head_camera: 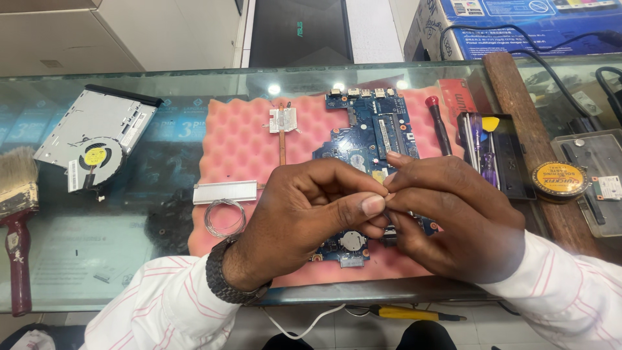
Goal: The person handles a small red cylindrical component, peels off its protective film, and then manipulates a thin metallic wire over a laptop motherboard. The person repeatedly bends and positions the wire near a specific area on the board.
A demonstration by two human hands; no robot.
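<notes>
Covering glass counter: pink foam mat w/ blue circuit board.

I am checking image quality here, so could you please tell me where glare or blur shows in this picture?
Head view: small bright lamp reflections sit on the glass counter near its far edge; the left hand, right hand and blue circuit board are sharp; the brush at the frame edge looks slightly stretched.
</notes>
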